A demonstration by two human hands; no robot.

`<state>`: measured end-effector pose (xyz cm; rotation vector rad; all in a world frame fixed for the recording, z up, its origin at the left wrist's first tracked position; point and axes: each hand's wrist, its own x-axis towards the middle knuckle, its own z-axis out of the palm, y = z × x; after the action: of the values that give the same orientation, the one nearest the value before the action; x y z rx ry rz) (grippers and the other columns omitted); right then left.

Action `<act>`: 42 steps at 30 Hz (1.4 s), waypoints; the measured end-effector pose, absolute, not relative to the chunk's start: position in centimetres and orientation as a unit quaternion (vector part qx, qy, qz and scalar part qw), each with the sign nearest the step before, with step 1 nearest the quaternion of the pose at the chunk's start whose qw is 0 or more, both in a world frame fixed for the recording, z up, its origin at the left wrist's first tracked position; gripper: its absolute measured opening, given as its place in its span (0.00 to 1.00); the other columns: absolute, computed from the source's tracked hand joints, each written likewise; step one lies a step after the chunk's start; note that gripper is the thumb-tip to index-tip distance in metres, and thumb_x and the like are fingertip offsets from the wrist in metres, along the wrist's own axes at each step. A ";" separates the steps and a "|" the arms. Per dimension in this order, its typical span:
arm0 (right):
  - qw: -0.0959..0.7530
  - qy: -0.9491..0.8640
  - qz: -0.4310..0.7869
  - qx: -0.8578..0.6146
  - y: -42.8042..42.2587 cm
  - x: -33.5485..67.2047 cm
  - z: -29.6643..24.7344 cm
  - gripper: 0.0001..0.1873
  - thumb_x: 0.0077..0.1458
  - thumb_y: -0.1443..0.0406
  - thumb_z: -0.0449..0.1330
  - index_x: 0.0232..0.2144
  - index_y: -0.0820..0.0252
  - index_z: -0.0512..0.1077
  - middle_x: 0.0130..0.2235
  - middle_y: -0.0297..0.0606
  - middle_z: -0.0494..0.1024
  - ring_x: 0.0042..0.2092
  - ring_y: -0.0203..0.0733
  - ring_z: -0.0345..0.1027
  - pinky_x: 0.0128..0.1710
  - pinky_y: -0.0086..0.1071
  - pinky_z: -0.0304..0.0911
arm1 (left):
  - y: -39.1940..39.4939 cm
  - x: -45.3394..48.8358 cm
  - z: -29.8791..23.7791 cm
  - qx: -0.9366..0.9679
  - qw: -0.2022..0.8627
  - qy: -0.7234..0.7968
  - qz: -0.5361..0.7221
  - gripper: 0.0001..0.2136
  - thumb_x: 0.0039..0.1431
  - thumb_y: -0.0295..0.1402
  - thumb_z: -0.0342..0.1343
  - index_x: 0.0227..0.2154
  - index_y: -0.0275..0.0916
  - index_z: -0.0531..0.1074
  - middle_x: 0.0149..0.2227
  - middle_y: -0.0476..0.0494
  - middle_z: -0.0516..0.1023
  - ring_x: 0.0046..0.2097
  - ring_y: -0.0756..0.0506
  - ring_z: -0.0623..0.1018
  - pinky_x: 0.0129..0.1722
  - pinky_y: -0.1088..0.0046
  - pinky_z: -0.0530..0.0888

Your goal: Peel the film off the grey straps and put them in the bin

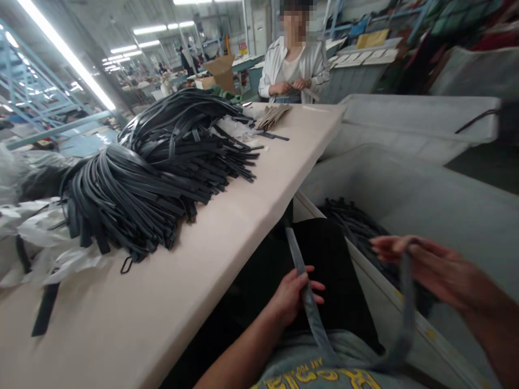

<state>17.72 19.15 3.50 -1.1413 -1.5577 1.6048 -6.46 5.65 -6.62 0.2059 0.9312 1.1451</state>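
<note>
A long dark grey strap [316, 324] runs across my lap. My left hand [290, 294] grips it between thumb and fingers, with one length passing up toward the table edge. The strap loops down over my shirt and rises again to my right hand [433, 265], which is closed on it and slightly blurred. Left of my hands, a big heap of dark grey straps [162, 156] lies on the table [227, 237], many ends pointing toward me. A small black buckle loop [126, 265] rests at the heap's near side.
A large whitish bin [405, 173] stands at my right, with dark straps [352, 216] inside. Behind it is another white bin [421, 116]. Clear plastic wrapping [44, 232] lies at the table's left. Across the table stands a person in a white jacket [294, 70], near beige strips [273, 116].
</note>
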 end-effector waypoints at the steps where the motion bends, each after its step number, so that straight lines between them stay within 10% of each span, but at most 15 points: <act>1: 0.293 -0.562 0.658 -0.408 19.8 16.6 3.1 0.18 0.47 0.44 0.68 0.33 0.46 0.81 0.53 0.41 0.77 0.58 0.57 0.65 0.57 0.48 0.64 | 5.4 -6.2 -6.3 0.147 0.742 0.415 0.505 0.23 0.58 0.42 0.57 0.53 0.34 0.66 0.32 0.41 0.80 0.24 0.48 0.78 0.23 0.78 0.68; 4: 0.241 -0.528 0.735 -0.351 21.4 13.6 1.5 0.19 0.49 0.49 0.70 0.39 0.52 0.81 0.58 0.44 0.72 0.63 0.56 0.57 0.59 0.48 0.60 | 4.7 -5.5 -5.3 0.235 0.763 0.398 0.452 0.26 0.55 0.47 0.59 0.52 0.34 0.67 0.32 0.41 0.80 0.23 0.49 0.77 0.23 0.77 0.68; 12: 0.306 -0.549 0.703 -0.333 23.7 11.3 1.1 0.25 0.46 0.44 0.69 0.35 0.59 0.81 0.44 0.46 0.81 0.49 0.53 0.74 0.56 0.48 0.63 | 2.9 -5.6 -4.6 0.301 0.757 0.435 0.384 0.19 0.54 0.46 0.61 0.42 0.36 0.76 0.32 0.44 0.80 0.28 0.50 0.75 0.29 0.77 0.69; 19: 0.320 -0.661 0.587 -0.342 19.5 9.7 5.5 0.21 0.56 0.48 0.64 0.38 0.58 0.81 0.39 0.41 0.82 0.44 0.51 0.74 0.51 0.41 0.65 | 6.3 -7.7 0.3 0.320 0.680 0.431 0.499 0.30 0.56 0.54 0.57 0.53 0.35 0.71 0.44 0.35 0.80 0.44 0.41 0.78 0.45 0.67 0.72; 34: 0.406 -0.710 0.357 -0.451 14.7 15.0 6.9 0.16 0.60 0.50 0.60 0.37 0.52 0.80 0.35 0.36 0.83 0.35 0.48 0.77 0.38 0.36 0.74 | 2.8 -5.1 -0.2 0.411 0.671 0.503 0.357 0.18 0.56 0.46 0.58 0.33 0.34 0.81 0.24 0.49 0.73 0.28 0.50 0.68 0.30 0.76 0.63; 42: 0.473 -0.567 0.126 -0.662 22.2 20.0 9.4 0.12 0.58 0.62 0.61 0.39 0.63 0.81 0.30 0.40 0.80 0.25 0.37 0.69 0.28 0.29 0.64 | 1.0 -8.7 -6.4 0.197 0.637 0.568 0.483 0.30 0.43 0.56 0.65 0.44 0.38 0.78 0.46 0.35 0.80 0.45 0.41 0.78 0.48 0.67 0.70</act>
<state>19.97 22.22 9.43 -1.6213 -1.3881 0.3084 -8.65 1.01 -6.39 0.4488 1.2961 1.1023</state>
